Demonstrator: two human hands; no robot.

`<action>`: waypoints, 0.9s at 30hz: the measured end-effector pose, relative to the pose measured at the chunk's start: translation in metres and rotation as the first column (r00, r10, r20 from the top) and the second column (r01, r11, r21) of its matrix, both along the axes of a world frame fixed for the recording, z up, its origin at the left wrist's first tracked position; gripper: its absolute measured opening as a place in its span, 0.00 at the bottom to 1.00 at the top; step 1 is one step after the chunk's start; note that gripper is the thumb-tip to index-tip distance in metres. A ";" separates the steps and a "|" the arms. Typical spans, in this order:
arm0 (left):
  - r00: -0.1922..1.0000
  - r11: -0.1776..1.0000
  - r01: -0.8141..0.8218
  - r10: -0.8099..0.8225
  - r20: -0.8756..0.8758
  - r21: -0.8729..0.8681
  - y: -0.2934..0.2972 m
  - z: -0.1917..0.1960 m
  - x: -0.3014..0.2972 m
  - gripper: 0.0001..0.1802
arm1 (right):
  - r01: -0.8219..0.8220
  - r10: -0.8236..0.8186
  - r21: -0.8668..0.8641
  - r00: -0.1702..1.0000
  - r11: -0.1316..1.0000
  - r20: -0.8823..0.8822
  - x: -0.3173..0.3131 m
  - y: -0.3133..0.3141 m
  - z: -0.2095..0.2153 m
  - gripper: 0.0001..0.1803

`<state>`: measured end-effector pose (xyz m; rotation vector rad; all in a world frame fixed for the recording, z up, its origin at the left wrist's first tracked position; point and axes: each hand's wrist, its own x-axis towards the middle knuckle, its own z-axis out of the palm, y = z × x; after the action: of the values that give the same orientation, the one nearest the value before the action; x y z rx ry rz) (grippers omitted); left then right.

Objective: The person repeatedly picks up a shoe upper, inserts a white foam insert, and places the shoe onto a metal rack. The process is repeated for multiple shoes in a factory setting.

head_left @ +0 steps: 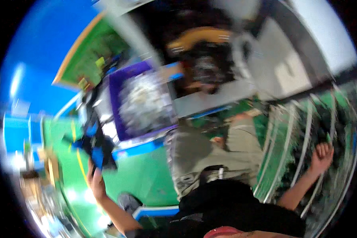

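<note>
Fingers of the right hand (322, 156) clench by a wire basket (288, 131), nothing visible inside; left hand (96, 183), grip too blurred to tell, seems at the black-and-blue item (101, 148) off the near-left corner of the purple bin (116, 103); handling apparently underway, calling for steadiness

Bright but motion-blurred; white glare, apparently reflected light, spots the green floor (141, 170); edges bow.
</note>
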<state>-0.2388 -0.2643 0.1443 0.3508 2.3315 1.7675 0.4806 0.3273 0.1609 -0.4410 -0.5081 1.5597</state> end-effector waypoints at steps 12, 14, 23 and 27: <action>0.792 0.348 -0.271 -0.449 -0.414 -0.897 -0.003 -0.063 -0.103 0.27 | -0.273 0.372 -0.264 0.792 0.925 0.484 -0.209 0.014 -0.040 0.16; 0.830 0.332 -0.233 -0.423 -0.365 -0.914 0.000 -0.058 -0.111 0.28 | -0.335 0.413 -0.242 0.716 0.911 0.563 -0.223 0.017 -0.046 0.17; 0.966 0.425 -0.033 -0.219 -0.138 -0.905 0.004 -0.057 -0.153 0.44 | -0.505 0.379 -0.183 0.318 0.843 0.869 -0.268 -0.041 -0.038 0.16; 0.990 0.454 -0.079 -0.068 -0.123 -0.888 0.012 -0.053 -0.125 0.40 | -0.546 0.380 -0.224 0.191 0.808 0.905 -0.255 -0.042 -0.057 0.18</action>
<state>-0.3641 -0.2524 0.0910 0.2652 2.9431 0.2614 0.2252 0.2854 0.1036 -1.1803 -1.8347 1.6958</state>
